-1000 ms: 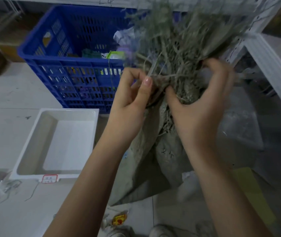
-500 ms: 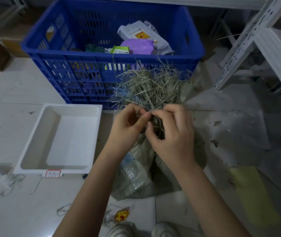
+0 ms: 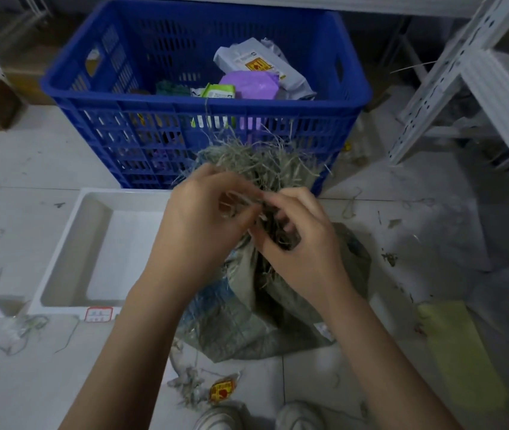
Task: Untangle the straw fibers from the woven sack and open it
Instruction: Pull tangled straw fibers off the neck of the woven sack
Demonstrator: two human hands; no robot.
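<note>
A grey-green woven sack [image 3: 247, 324] stands on the floor in front of me, its neck bunched at the top. A frayed tuft of pale straw fibers [image 3: 262, 162] fans out above the neck. My left hand [image 3: 203, 218] pinches a few fibers at the neck between thumb and fingertips. My right hand [image 3: 302, 243] is curled around the neck just to the right, fingers dug into the tangled fibers. The two hands touch at the fingertips. The knot itself is hidden behind my fingers.
A blue slotted crate [image 3: 203, 97] with packets stands just behind the sack. A white plastic tray [image 3: 70, 243] lies to the left. White metal shelving [image 3: 470, 66] rises on the right. Loose fiber scraps [image 3: 188, 383], a small wrapper [image 3: 222, 391] and my shoes [image 3: 296, 417] are near the bottom.
The sack top has come down from near my face to floor level. Both hands followed it and closed together at the neck, the left hand now further over the fibers.
</note>
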